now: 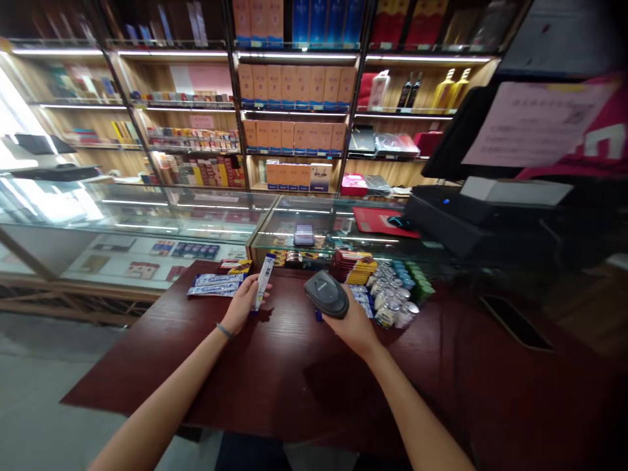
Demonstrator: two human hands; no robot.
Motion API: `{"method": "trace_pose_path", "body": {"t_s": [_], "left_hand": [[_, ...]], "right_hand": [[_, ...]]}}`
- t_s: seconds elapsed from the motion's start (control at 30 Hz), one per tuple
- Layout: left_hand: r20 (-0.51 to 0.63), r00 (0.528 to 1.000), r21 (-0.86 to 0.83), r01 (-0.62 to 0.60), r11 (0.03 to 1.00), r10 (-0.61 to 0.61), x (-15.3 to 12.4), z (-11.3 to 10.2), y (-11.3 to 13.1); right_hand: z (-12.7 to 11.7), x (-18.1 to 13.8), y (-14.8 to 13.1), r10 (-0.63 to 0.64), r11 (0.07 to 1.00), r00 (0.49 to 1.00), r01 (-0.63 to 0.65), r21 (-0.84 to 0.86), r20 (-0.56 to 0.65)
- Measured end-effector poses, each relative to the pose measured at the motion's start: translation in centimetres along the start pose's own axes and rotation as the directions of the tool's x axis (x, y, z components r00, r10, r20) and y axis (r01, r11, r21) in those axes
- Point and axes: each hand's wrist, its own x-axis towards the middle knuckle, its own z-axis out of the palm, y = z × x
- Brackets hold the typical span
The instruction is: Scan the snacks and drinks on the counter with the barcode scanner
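Observation:
My left hand (244, 302) grips a slim white-and-blue packet (263, 281), tilted upright above the table. In my right hand (358, 327) is a black handheld barcode scanner (328, 294), its head toward the left. Beside my left hand lie several similar blue-and-white packets (216, 285) with a yellow-and-dark packet (236, 266) behind them. Right of the scanner, a stack of red-and-yellow packets (354, 267) stands next to rows of small clear-topped containers (392, 297). More blue-and-white packets (362, 299) show partly behind my right hand.
The dark red wooden table (275, 386) meets a glass display counter (206, 216). On the right are a phone (516, 322), a black register with monitor (456, 131), and a mouse (400, 222) on a red mat (375, 221). Stocked shelves (297, 114) line the back wall.

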Motion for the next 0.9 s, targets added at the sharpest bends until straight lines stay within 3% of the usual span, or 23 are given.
{"method": "trace_pose_path", "body": {"t_s": [0.13, 0.23, 0.33, 0.5, 0.67, 0.9], "left_hand": [[0.102, 0.980, 0.179, -0.186, 0.966, 0.170, 1.4, 2.4, 0.7], [0.161, 0.942, 0.296, -0.331, 0.896, 0.295, 2.1, 5.4, 0.8], [0.225, 0.914, 0.401, -0.401, 0.823, 0.336, 2.4, 8.9, 0.6], [0.440, 0.795, 0.554, -0.606, 0.571, 0.417, 2.6, 14.4, 0.2], [0.590, 0.695, 0.606, -0.717, 0.344, 0.410, 3.1, 18.1, -0.9], [0.658, 0.674, 0.615, -0.739, 0.276, 0.336, 3.8, 20.6, -3.2]], "right_hand": [[-2.2, 0.6, 0.6, 0.022, 0.997, 0.990, -0.011, 0.076, -0.142], [-4.1, 0.7, 0.5, 0.025, 0.992, 0.971, 0.005, 0.123, -0.237], [-5.8, 0.6, 0.4, 0.065, 0.986, 0.952, -0.015, 0.165, -0.299], [-8.3, 0.4, 0.8, 0.123, 0.974, 0.913, -0.034, 0.226, -0.390], [-10.6, 0.0, 1.6, 0.159, 0.968, 0.883, -0.051, 0.246, -0.442], [-11.9, -0.5, 1.8, 0.176, 0.942, 0.855, -0.001, 0.336, -0.489]]}}
